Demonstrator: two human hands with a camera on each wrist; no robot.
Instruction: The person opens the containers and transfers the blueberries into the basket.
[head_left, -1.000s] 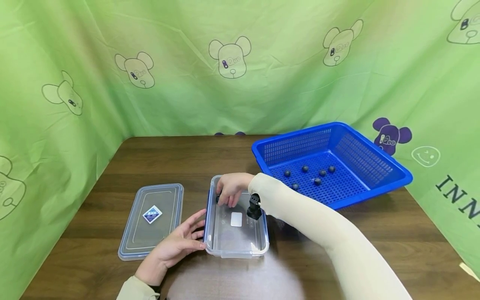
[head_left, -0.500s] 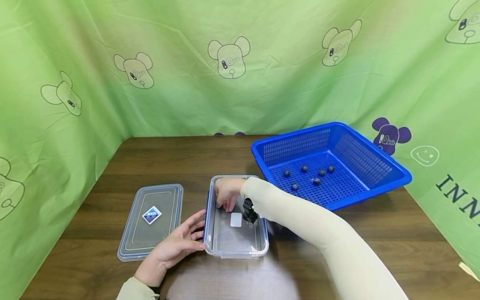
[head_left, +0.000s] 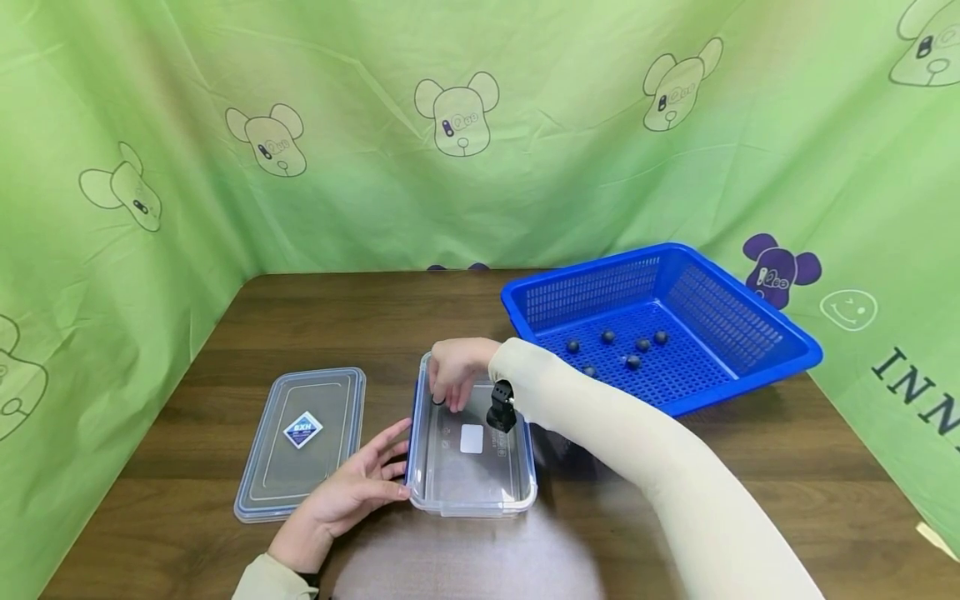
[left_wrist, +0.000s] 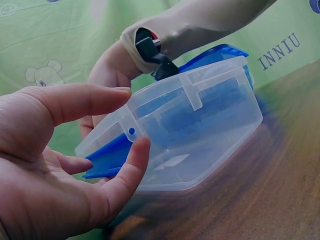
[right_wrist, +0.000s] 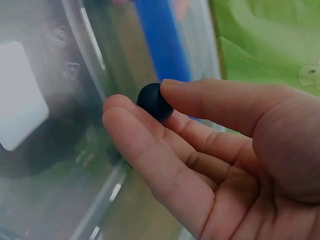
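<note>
My right hand (head_left: 454,367) is over the far left part of a clear plastic box (head_left: 472,492), fingers pointing down. Between its thumb and fingers it pinches a small dark blueberry-like ball (right_wrist: 155,102), plain in the right wrist view. My left hand (head_left: 358,490) lies along the box's left side, its fingers extended and the thumb at the near left corner. The left wrist view has its fingers (left_wrist: 131,162) by the box wall, near a blue side latch (left_wrist: 112,157). Inside, a white rectangular label (head_left: 472,438) shows at the bottom.
To the right stands a blue slotted basket (head_left: 757,367), with several similar dark balls (head_left: 633,362) on its floor. A clear lid (head_left: 288,475) with blue edging and a diamond sticker lies on the wooden table (head_left: 360,317) at left. Green cloth (head_left: 562,192) hangs behind.
My right hand dipped lower into the box half a second ago and is now slightly higher, still over its far left part. The left hand and box stay put.
</note>
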